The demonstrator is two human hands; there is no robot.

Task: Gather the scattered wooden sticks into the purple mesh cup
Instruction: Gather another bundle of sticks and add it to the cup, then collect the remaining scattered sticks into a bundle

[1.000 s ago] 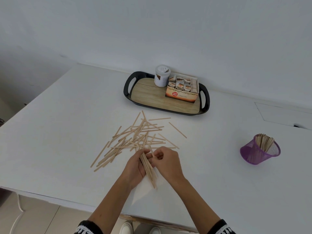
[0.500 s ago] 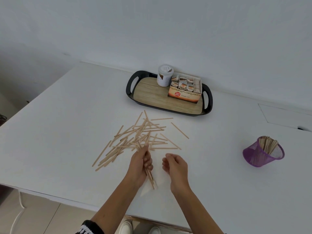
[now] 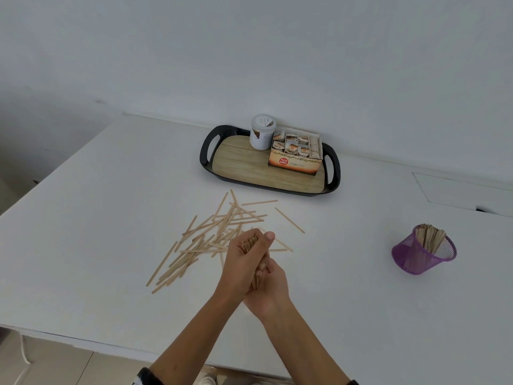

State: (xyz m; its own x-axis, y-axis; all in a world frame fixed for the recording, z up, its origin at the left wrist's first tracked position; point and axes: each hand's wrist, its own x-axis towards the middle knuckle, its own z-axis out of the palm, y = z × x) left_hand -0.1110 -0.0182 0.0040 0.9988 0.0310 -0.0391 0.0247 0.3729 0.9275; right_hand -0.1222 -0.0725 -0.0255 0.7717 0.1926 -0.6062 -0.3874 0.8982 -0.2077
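Note:
Several thin wooden sticks [image 3: 222, 229] lie scattered in a loose pile on the white table [image 3: 97, 218], just beyond my hands. My left hand [image 3: 244, 262] is closed around a bundle of sticks [image 3: 251, 242] held upright, tips showing above the fingers. My right hand [image 3: 270, 287] cups the lower end of the same bundle from below and right. The purple mesh cup [image 3: 422, 254] stands tilted at the right, well apart from my hands, with several sticks inside.
A black-rimmed tray [image 3: 205, 154] with a wooden-look base sits at the back, carrying a white jar [image 3: 262, 133] and a tea bag box [image 3: 297, 155]. The table's front edge runs below my forearms. A rectangular panel [image 3: 466, 190] lies in the tabletop at far right.
My hands were apart half a second ago; now the right hand has closed in under the left. The bundle has been raised upright between both hands.

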